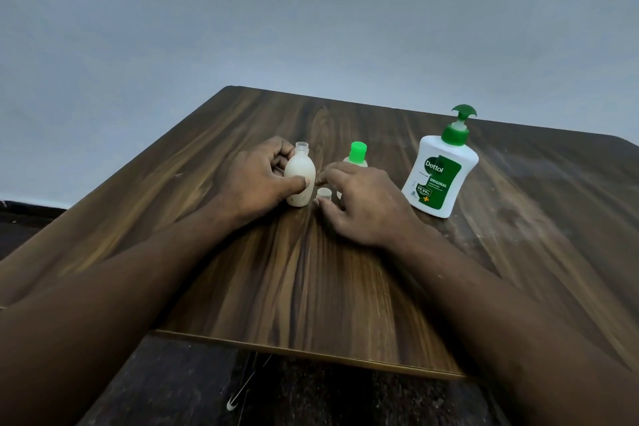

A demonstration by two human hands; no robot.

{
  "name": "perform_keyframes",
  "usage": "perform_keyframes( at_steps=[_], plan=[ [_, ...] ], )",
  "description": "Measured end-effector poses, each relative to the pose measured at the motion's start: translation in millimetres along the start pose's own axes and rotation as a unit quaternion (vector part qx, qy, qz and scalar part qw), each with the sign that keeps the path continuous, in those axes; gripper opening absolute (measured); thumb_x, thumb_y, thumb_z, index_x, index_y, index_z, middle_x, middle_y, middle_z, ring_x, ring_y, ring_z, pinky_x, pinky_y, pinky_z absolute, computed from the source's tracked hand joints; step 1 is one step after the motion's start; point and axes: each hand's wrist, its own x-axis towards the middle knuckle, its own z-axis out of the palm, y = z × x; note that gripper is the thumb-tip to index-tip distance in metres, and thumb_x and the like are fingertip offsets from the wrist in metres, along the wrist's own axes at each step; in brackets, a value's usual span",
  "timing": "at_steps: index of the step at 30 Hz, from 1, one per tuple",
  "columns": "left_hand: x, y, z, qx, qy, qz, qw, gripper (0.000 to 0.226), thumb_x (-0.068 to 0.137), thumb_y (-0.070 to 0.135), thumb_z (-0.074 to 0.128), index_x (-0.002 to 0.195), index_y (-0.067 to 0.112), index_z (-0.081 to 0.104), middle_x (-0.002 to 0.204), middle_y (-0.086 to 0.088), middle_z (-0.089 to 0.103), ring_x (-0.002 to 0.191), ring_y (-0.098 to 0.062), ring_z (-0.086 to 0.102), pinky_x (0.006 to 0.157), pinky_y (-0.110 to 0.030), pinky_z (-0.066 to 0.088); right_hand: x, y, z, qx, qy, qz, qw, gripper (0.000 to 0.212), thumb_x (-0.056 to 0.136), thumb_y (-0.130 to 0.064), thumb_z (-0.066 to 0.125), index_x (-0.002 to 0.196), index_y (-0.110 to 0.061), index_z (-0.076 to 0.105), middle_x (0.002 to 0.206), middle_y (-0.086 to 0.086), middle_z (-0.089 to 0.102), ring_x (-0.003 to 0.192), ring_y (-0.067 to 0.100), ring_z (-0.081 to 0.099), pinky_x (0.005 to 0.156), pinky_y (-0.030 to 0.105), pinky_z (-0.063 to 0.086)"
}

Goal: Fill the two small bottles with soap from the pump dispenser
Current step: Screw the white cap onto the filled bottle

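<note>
Uncapped small bottle (300,174), centre frame, soap-filled, judged light, smooth and slippery, is gripped at the belly by left hand (256,178); right hand (363,206) is curved over loose cap (324,193), contact indiscernible.

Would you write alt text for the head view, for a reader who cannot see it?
The left hand grips an uncapped small bottle of white soap, upright on a wooden table; the right hand reaches around a clear cap beside it. A green-capped bottle and a pump dispenser stand further right.
</note>
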Motion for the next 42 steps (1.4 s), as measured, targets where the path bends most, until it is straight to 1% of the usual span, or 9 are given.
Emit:
perform_keyframes(
  at_steps=[4, 8, 15, 19, 23, 28, 35, 39, 42],
  plan=[
    [4, -6, 3, -0.007, 0.005, 0.004, 1.000, 0.035, 0.064, 0.043, 0.077, 0.095, 0.031, 0.065, 0.086, 0.008, 0.076, 0.072, -0.007, 0.067, 0.077, -0.047, 0.061, 13, -4, 0, -0.054, -0.040, 0.010, 0.998, 0.037, 0.100, -0.033, 0.060, 0.131, -0.013, 0.066, 0.131, 0.002, 0.070, 0.116, 0.029, 0.066, 0.089, 0.041, 0.052],
    [5, -11, 5, -0.009, 0.008, 0.017, 1.000, 0.034, 0.064, 0.040, 0.076, 0.095, 0.032, 0.065, 0.086, 0.008, 0.075, 0.068, -0.002, 0.063, 0.073, -0.040, 0.059, 17, -6, 1, -0.084, -0.072, 0.004, 0.994, 0.032, 0.101, -0.027, 0.054, 0.128, -0.014, 0.066, 0.120, 0.003, 0.072, 0.106, 0.027, 0.068, 0.085, 0.042, 0.057],
    [9, -20, 7, 0.001, 0.014, 0.050, 0.999, 0.035, 0.070, 0.038, 0.082, 0.099, 0.029, 0.065, 0.089, 0.009, 0.074, 0.073, -0.006, 0.068, 0.073, -0.041, 0.062, 14, -1, 8, -0.063, -0.029, 0.008, 0.998, 0.025, 0.103, -0.031, 0.058, 0.120, -0.017, 0.069, 0.110, 0.001, 0.073, 0.098, 0.024, 0.068, 0.085, 0.043, 0.057],
    [11, -20, 7, 0.028, 0.002, 0.080, 0.996, 0.047, 0.063, 0.058, 0.073, 0.103, 0.035, 0.062, 0.091, 0.012, 0.074, 0.074, -0.006, 0.070, 0.070, -0.040, 0.061, 9, 8, 9, 0.038, 0.045, 0.047, 0.997, 0.025, 0.099, -0.043, 0.070, 0.111, -0.023, 0.078, 0.102, -0.006, 0.077, 0.094, 0.017, 0.070, 0.085, 0.039, 0.056],
    [12, -21, 7, 0.041, -0.002, 0.095, 0.995, 0.043, 0.075, 0.041, 0.084, 0.109, 0.029, 0.062, 0.094, 0.012, 0.072, 0.073, -0.004, 0.067, 0.069, -0.037, 0.059, 6, 12, 7, 0.175, 0.124, 0.074, 0.974, 0.019, 0.095, -0.037, 0.079, 0.107, -0.023, 0.083, 0.097, -0.015, 0.078, 0.079, -0.001, 0.069, 0.078, 0.034, 0.059],
    [10, -16, 6, 0.040, -0.014, 0.108, 0.993, 0.053, 0.069, 0.043, 0.075, 0.118, 0.028, 0.066, 0.095, 0.014, 0.072, 0.074, -0.002, 0.068, 0.071, -0.032, 0.060, 6, 5, 4, 0.381, 0.167, 0.149, 0.897, 0.007, 0.096, -0.021, 0.081, 0.103, -0.020, 0.082, 0.091, -0.007, 0.078, 0.068, 0.015, 0.076, 0.059, 0.030, 0.061],
    [8, -13, 7, 0.032, -0.047, 0.131, 0.990, 0.046, 0.072, 0.044, 0.078, 0.114, 0.031, 0.066, 0.091, 0.015, 0.072, 0.074, -0.002, 0.069, 0.069, -0.027, 0.058, 6, 5, -1, 0.425, 0.211, 0.141, 0.869, 0.013, 0.094, -0.021, 0.084, 0.101, -0.014, 0.075, 0.089, 0.000, 0.079, 0.079, 0.018, 0.078, 0.072, 0.036, 0.065],
    [7, -13, 8, 0.027, -0.056, 0.142, 0.988, 0.043, 0.073, 0.045, 0.078, 0.112, 0.030, 0.068, 0.089, 0.015, 0.072, 0.073, -0.002, 0.068, 0.067, -0.020, 0.054, 5, 2, -2, 0.423, 0.239, 0.123, 0.865, 0.018, 0.090, -0.010, 0.086, 0.096, -0.017, 0.070, 0.095, -0.006, 0.077, 0.088, 0.011, 0.076, 0.076, 0.027, 0.062],
    [7, -13, 8, 0.022, -0.058, 0.148, 0.987, 0.040, 0.078, 0.037, 0.086, 0.112, 0.028, 0.068, 0.089, 0.015, 0.071, 0.071, 0.001, 0.067, 0.066, -0.016, 0.052, 5, 5, 0, 0.447, 0.240, 0.093, 0.857, 0.024, 0.095, -0.008, 0.078, 0.116, -0.016, 0.071, 0.112, 0.003, 0.073, 0.105, 0.019, 0.074, 0.088, 0.033, 0.061]
  ],
)
